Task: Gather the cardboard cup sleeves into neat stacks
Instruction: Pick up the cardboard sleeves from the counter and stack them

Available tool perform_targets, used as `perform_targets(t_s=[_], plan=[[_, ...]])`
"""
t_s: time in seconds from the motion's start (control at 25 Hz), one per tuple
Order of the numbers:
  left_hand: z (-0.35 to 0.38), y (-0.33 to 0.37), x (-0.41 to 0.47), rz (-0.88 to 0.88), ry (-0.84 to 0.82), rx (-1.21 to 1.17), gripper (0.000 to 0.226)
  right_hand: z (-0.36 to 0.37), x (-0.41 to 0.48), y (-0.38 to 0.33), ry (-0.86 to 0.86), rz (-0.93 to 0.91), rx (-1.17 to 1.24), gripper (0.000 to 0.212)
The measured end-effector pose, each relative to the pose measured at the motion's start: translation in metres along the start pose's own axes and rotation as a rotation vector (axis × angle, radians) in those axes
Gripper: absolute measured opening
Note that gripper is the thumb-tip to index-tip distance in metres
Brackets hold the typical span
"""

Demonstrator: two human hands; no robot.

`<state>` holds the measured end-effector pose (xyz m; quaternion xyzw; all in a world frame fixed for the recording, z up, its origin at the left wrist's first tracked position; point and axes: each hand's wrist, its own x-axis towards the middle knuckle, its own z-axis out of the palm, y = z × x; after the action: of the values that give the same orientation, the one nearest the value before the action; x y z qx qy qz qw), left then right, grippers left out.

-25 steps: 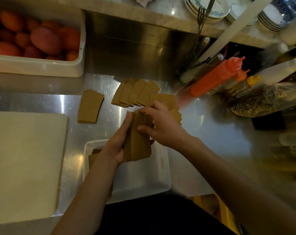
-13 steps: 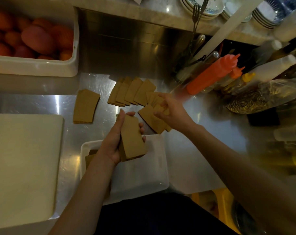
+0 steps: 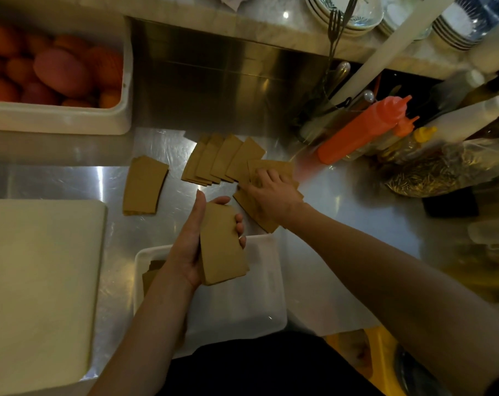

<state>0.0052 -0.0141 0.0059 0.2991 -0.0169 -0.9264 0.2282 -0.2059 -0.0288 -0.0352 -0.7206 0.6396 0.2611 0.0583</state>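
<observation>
I count four sleeve groups: stack (image 3: 224, 243) in my left hand (image 3: 189, 247), fanned row (image 3: 222, 160) of about four or five on the steel counter (image 3: 342, 212), loose pile (image 3: 266, 195) under my right hand (image 3: 271, 194), small separate pile (image 3: 144, 185) off to the left. A few more sleeves (image 3: 151, 274) lie in the white tub (image 3: 242, 304), count unclear. Left hand is palm-up over the tub, thumb along the stack's left edge, fingers curled round its right edge, gripping firmly. Right hand is palm-down, fingers spread and pressed flat onto the loose pile, just beyond the held stack; whether it actually pinches a sleeve I cannot tell
</observation>
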Motion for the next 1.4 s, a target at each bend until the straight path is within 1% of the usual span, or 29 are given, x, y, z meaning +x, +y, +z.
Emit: perform_targets(t_s=[0.12,0.2,0.24,0.28,0.36,0.44,0.52,0.6,0.64,0.76,0.88,1.0,1.08,1.24,1.36,1.4], plan=[[0.0,0.0,0.001,0.006,-0.008,0.008,0.055,-0.003,0.001,-0.002,0.057,-0.032,0.01,0.066],[0.001,-0.001,0.003,0.008,-0.012,0.024,0.063,-0.007,-0.003,-0.001,0.101,-0.047,0.133,0.054],[0.002,-0.002,0.003,0.01,-0.011,0.034,0.063,-0.008,-0.007,0.0,0.095,-0.024,0.238,0.049],[0.004,-0.004,0.004,0.013,-0.01,0.041,0.06,-0.008,-0.011,0.004,0.068,0.02,0.352,0.048],[0.008,-0.007,0.006,0.016,0.0,0.049,0.053,-0.002,-0.02,0.013,0.018,0.154,0.623,0.055],[0.014,-0.012,0.008,0.022,0.012,0.051,0.051,0.008,-0.037,0.03,0.012,0.295,0.965,0.064],[0.019,-0.016,0.01,0.045,0.019,0.045,0.053,0.02,-0.056,0.048,0.02,0.422,1.253,0.07],[0.025,-0.021,0.01,0.067,0.039,0.054,0.051,0.038,-0.074,0.063,0.034,0.523,1.428,0.069],[0.029,-0.026,0.011,0.078,0.054,0.057,0.049,0.046,-0.08,0.068,0.032,0.562,1.456,0.07],[0.039,-0.04,0.013,0.106,0.092,0.033,0.049,0.061,-0.083,0.076,0.007,0.618,1.475,0.075],[0.046,-0.053,0.015,0.124,0.094,0.0,0.051,0.058,-0.076,0.07,0.031,0.598,1.509,0.076],[0.052,-0.062,0.016,0.123,0.127,0.014,0.05,0.054,-0.063,0.052,0.103,0.562,1.451,0.075],[0.055,-0.064,0.016,0.122,0.142,0.03,0.049,0.056,-0.056,0.038,0.177,0.565,1.346,0.073],[0.061,-0.059,0.016,0.12,0.168,0.072,0.049,0.062,-0.053,0.02,0.245,0.595,1.077,0.064],[0.063,-0.055,0.018,0.116,0.16,0.093,0.047,0.066,-0.056,0.016,0.342,0.63,0.848,0.066],[0.064,-0.055,0.018,0.113,0.154,0.098,0.047,0.066,-0.057,0.016,0.372,0.641,0.814,0.067]])
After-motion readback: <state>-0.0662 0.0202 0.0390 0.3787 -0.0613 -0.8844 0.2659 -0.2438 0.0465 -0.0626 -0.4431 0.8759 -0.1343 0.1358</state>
